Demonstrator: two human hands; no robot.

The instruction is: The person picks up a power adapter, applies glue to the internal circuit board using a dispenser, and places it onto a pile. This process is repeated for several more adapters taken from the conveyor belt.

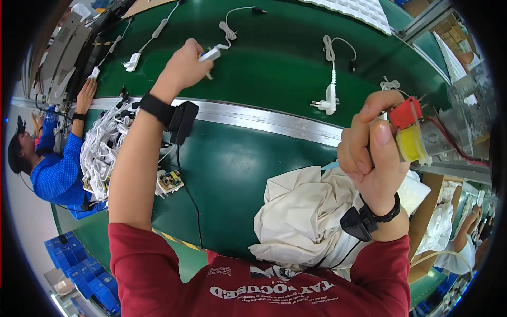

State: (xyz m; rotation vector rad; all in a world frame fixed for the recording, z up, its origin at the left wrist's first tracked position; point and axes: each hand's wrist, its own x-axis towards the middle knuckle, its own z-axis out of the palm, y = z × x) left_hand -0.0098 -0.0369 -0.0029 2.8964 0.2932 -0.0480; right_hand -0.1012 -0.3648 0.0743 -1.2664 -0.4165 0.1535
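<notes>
My left hand (185, 68) is closed around a white power adapter (210, 55) over the green conveyor belt; its bundled cord (228, 33) trails off to the far side. My right hand (372, 145) is raised on the right, its fingers curled and the thumb and forefinger against a red block (405, 113). That block is fixed to a greyish cylinder (449, 127) wrapped with yellow tape (412, 145), with thin red and dark wires beside it. A white adapter with two plug pins (328, 99) lies on the belt between my hands.
More white adapters (133, 61) with tied cords lie along the belt at the left. A heap of white cables (108, 134) and a small circuit board (170, 180) sit by my left forearm. Cream cloth (306, 211) lies before me. A co-worker in blue (60, 171) reaches in from the left.
</notes>
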